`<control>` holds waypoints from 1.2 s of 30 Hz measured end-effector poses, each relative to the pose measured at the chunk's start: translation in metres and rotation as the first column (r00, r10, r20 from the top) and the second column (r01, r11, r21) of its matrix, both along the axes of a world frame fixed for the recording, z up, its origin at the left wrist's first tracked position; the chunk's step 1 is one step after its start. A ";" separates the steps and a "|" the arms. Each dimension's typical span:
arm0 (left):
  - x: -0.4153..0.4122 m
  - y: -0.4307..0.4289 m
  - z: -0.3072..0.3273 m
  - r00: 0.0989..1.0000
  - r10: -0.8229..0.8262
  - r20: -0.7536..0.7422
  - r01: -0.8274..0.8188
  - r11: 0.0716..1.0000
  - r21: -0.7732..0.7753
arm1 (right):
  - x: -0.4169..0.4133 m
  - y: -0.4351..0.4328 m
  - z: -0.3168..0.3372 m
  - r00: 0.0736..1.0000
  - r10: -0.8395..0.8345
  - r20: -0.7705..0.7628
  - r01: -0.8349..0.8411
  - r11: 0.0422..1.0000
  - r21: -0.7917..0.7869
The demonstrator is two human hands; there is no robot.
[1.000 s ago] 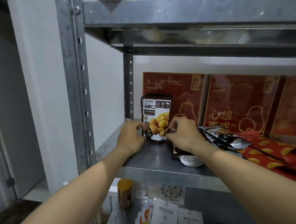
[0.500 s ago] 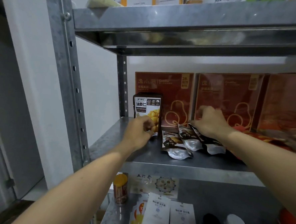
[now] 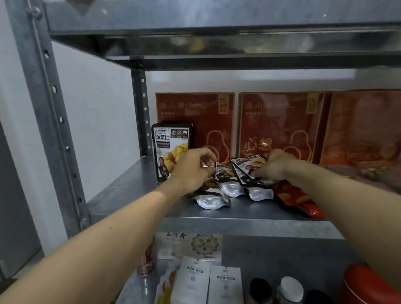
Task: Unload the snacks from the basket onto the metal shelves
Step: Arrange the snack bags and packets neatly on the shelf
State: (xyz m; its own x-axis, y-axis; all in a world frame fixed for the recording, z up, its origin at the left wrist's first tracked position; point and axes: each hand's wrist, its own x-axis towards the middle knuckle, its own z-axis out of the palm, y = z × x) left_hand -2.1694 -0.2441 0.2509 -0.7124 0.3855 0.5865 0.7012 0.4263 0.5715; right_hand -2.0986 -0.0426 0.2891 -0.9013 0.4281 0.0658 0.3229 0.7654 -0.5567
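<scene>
Righting pouches (image 3: 231, 189) on shelf (image 3: 126, 194).
Left hand (image 3: 192, 172) and right hand (image 3: 273, 167) pinch pouches; stand each upright beyond the fingers.

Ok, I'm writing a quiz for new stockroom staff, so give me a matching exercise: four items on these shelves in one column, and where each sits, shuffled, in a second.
Items:
1. chestnut pouch
2. red boxes
3. red tin
4. red snack bag

Places:
A. lower shelf, far right
B. lying flat on the middle shelf, right of centre
C. standing upright, left end of the middle shelf
D. standing in a row along the back of the middle shelf

Pairs: 1-C, 2-D, 3-A, 4-B
</scene>
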 end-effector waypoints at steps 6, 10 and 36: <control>0.003 0.007 -0.001 1.000 0.001 0.013 0.000 1.000 -0.006 | 0.000 0.008 -0.004 0.992 -0.065 -0.105 0.038 0.969 -0.245; 0.008 0.008 0.005 0.993 -0.016 0.120 0.015 1.000 0.012 | 0.001 0.007 -0.007 0.932 -0.152 -0.330 0.019 0.927 -0.374; -0.011 -0.128 -0.030 0.996 -0.031 0.085 0.008 0.966 0.257 | -0.041 -0.168 -0.045 0.829 0.352 -0.435 -0.393 0.919 -0.005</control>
